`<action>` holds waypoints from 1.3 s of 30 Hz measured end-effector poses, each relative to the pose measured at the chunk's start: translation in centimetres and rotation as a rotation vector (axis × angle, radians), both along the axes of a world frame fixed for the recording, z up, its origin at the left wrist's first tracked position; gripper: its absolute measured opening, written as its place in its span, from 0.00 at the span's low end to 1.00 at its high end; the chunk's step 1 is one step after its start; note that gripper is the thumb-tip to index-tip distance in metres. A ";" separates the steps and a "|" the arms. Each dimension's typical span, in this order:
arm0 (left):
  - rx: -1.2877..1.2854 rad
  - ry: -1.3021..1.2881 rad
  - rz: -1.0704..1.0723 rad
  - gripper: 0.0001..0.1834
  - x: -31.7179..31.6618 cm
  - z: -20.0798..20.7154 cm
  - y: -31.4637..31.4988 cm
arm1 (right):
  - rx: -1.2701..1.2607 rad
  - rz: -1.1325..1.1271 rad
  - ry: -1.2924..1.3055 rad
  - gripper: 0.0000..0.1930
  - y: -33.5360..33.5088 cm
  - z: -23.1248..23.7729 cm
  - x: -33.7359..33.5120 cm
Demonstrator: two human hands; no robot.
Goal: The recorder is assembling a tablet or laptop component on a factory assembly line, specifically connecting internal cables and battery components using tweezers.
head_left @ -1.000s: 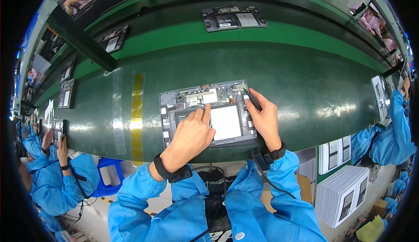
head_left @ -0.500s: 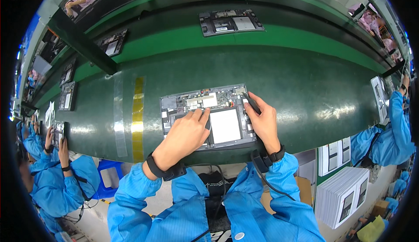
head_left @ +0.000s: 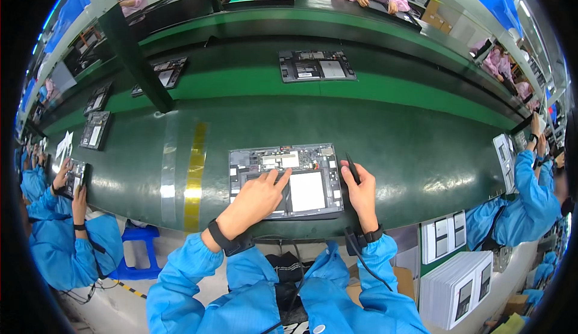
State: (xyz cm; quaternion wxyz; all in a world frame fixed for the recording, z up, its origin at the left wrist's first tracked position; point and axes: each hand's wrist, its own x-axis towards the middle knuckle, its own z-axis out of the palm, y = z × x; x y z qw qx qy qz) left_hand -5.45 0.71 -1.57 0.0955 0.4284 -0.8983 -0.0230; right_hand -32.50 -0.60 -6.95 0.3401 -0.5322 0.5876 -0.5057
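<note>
A tablet-like device with its inside exposed [head_left: 307, 192] lies flat on the green bench in front of me, showing a circuit board along its far side and a white rectangular panel below. My left hand [head_left: 255, 200] rests on its left half, fingers stretched out, with the fingertips at the lower edge of the board. What lies under the palm is hidden. Just off the device's right edge, my right hand [head_left: 361, 196] grips a slim black pointed tool [head_left: 352, 169] between thumb and fingers. Its tip points away from me; its exact kind I cannot make out.
Similar opened devices lie on the belt [head_left: 317, 66] ahead and at the left. Yellow tape [head_left: 195, 177] crosses the bench left of me. A green post [head_left: 135, 60] rises at the far left. Stacked white trays [head_left: 456, 289] stand low right. Co-workers sit on both sides and opposite.
My right hand has drawn the black tool back from the board's right corner to beside the device. My left hand stays on the device. The view has tilted up, showing more of the far side.
</note>
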 end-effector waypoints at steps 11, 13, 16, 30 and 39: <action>0.536 0.876 0.134 0.23 0.1 5.2 6.6 | -0.259 0.379 0.442 0.09 9.9 7.0 3.1; 0.537 0.854 0.041 0.25 0.9 3.9 8.3 | -0.330 0.501 0.470 0.14 10.7 8.0 5.0; 0.404 0.892 0.048 0.23 1.6 3.3 9.9 | -0.329 0.573 0.450 0.15 10.4 7.9 6.1; 0.540 1.269 0.394 0.08 6.2 -0.6 11.0 | -0.424 0.413 1.019 0.18 1.1 6.4 7.6; 0.561 1.247 0.443 0.08 6.3 -1.9 11.6 | -0.436 0.465 1.104 0.19 0.3 5.6 7.8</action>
